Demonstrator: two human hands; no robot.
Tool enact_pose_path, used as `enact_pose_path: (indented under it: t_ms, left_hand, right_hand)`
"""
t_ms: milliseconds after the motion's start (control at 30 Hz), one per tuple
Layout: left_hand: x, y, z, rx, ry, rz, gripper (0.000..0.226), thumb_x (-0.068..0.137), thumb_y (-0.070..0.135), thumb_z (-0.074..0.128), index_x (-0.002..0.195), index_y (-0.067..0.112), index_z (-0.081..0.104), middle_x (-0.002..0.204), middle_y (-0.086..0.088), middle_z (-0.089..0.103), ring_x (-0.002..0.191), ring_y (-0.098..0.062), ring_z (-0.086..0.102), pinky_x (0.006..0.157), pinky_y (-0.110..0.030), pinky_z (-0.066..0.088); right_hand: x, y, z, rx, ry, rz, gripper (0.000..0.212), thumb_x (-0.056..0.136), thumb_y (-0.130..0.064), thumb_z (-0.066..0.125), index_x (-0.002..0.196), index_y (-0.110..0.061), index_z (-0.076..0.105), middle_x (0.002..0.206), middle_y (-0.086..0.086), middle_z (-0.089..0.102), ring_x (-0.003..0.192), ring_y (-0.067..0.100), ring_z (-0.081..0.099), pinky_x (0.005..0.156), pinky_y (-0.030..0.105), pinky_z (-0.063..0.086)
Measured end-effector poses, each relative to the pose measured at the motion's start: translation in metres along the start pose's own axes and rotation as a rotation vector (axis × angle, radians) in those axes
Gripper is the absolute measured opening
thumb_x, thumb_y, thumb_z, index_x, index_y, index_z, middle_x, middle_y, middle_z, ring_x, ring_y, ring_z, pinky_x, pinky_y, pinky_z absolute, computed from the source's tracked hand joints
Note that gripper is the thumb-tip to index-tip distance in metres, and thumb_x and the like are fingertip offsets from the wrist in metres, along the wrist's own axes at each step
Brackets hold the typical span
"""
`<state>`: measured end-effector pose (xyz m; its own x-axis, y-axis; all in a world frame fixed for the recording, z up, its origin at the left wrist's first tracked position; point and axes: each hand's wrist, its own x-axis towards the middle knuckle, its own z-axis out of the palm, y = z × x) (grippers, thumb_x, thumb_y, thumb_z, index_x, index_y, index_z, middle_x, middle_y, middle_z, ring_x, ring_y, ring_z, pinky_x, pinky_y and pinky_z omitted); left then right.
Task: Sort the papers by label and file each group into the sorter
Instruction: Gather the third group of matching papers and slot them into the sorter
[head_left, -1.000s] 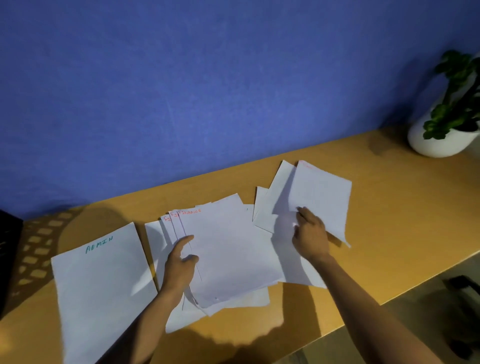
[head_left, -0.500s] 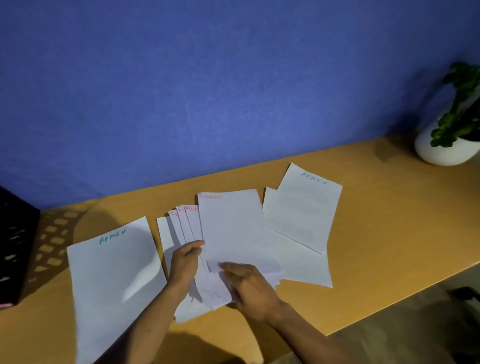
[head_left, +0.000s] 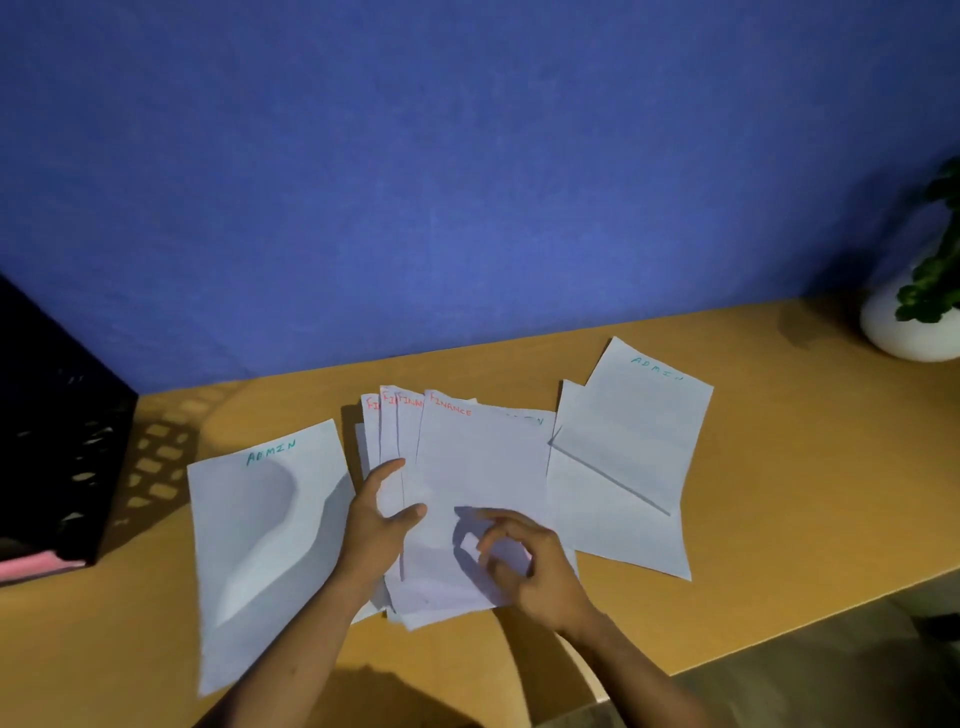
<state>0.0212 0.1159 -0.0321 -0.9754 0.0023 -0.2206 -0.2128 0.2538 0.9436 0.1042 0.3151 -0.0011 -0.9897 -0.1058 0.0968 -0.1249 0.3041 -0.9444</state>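
Both hands work a fan of FINANCE sheets (head_left: 480, 483) at mid-surface. The left hand (head_left: 376, 525) holds the fan's left edge between thumb and fingers; the right hand (head_left: 530, 561), fingers loosely curled, touches the top sheet's near end and grips nothing clearly. The sheets run long-axis near to far. ADMIN sheets lie either side, one left (head_left: 265, 525), one right (head_left: 639, 431). The black sorter (head_left: 57, 457) stands far left on the surface (head_left: 779, 545), nearer the left hand.

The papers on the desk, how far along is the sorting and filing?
Partly sorted: an ADMIN sheet lies left, another ADMIN sheet right. In hand: the left hand grips the fanned FINANCE sheets; the right hand is over them. Left: no white sheets show in the black sorter.
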Motion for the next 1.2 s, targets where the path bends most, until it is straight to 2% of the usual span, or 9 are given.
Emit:
enact_pose_path:
  t_ms: [67,133,267,367,500,633,800,933,1200]
  left_hand:
    - [-0.006,0.004,-0.015,-0.043,-0.006,0.014,0.070,0.080,0.003,0.075,0.133,0.037,0.045,0.131,0.011,0.049,0.118,-0.007,0.045,0.082,-0.004,0.044]
    - [-0.013,0.008,-0.033,-0.060,-0.010,0.033,0.080,0.081,0.005,0.075,0.140,0.042,0.036,0.137,0.019,0.043,0.123,-0.003,0.040,0.093,-0.011,0.041]
    - [-0.026,0.012,-0.072,-0.051,-0.035,0.074,0.091,0.081,0.016,0.076,0.133,0.064,0.020,0.123,0.056,0.031,0.119,0.022,0.035,0.089,-0.005,0.039]
    - [-0.037,0.011,-0.102,-0.100,-0.108,0.018,0.094,0.078,0.026,0.078,0.134,0.070,0.015,0.130,0.046,0.034,0.124,0.009,0.040,0.096,-0.020,0.044]
    - [-0.048,0.003,-0.134,-0.177,-0.153,-0.130,0.094,0.085,0.007,0.069,0.146,0.051,0.014,0.142,0.020,0.039,0.129,-0.014,0.045,0.105,-0.041,0.044]
    - [-0.058,-0.002,-0.154,-0.232,-0.190,-0.182,0.070,0.087,0.003,0.063,0.140,0.042,0.038,0.125,0.012,0.065,0.112,-0.012,0.063,0.087,-0.031,0.055]
    - [-0.064,-0.010,-0.190,-0.258,-0.135,-0.207,0.060,0.089,0.001,0.062,0.135,0.035,0.046,0.123,0.008,0.067,0.112,-0.018,0.065,0.096,-0.044,0.052]
    - [-0.066,-0.014,-0.215,-0.215,-0.138,-0.194,0.069,0.087,-0.001,0.061,0.139,0.039,0.039,0.129,0.009,0.062,0.117,-0.019,0.061,0.099,-0.048,0.050]
    - [-0.067,-0.024,-0.264,-0.253,0.020,-0.130,0.052,0.087,-0.005,0.061,0.114,0.040,0.056,0.109,0.017,0.072,0.100,-0.006,0.068,0.081,-0.025,0.054]
  right_hand:
    - [0.008,0.001,-0.003,0.048,0.229,0.064,0.040,0.088,0.003,0.060,0.090,-0.036,0.068,0.112,-0.023,0.067,0.113,0.004,0.060,0.088,0.008,0.043]
    - [0.017,0.005,-0.003,0.003,0.403,0.278,0.029,0.091,-0.007,0.064,0.106,-0.033,0.062,0.109,-0.015,0.066,0.110,0.015,0.061,0.083,0.010,0.043]
    - [0.028,0.021,-0.002,0.438,0.308,0.770,0.057,0.085,-0.037,0.074,0.129,-0.017,0.045,0.123,0.004,0.062,0.107,0.020,0.064,0.086,0.034,0.052]
    - [0.030,0.023,0.013,0.780,0.045,0.685,0.061,0.085,-0.035,0.076,0.138,-0.017,0.050,0.131,0.006,0.064,0.119,0.027,0.062,0.097,0.046,0.052]
    - [0.040,0.007,0.056,0.838,-0.039,0.649,0.058,0.081,-0.016,0.077,0.134,-0.017,0.053,0.127,0.004,0.067,0.116,0.020,0.064,0.082,0.033,0.058]
    - [0.051,-0.011,0.094,0.754,-0.079,0.608,0.058,0.076,-0.003,0.077,0.130,-0.011,0.058,0.126,0.006,0.068,0.117,0.019,0.063,0.087,0.025,0.055]
    - [0.060,-0.037,0.135,0.627,-0.087,0.630,0.044,0.080,0.012,0.070,0.119,-0.006,0.064,0.122,0.016,0.068,0.109,0.025,0.066,0.081,0.025,0.057]
    - [0.070,-0.054,0.154,0.544,-0.153,0.624,0.046,0.082,0.004,0.072,0.124,-0.009,0.061,0.120,0.012,0.070,0.114,0.030,0.064,0.100,0.045,0.051]
    - [0.090,-0.089,0.201,0.356,0.000,0.444,0.045,0.076,-0.006,0.080,0.116,-0.018,0.064,0.109,0.001,0.073,0.102,0.024,0.067,0.073,0.026,0.058]
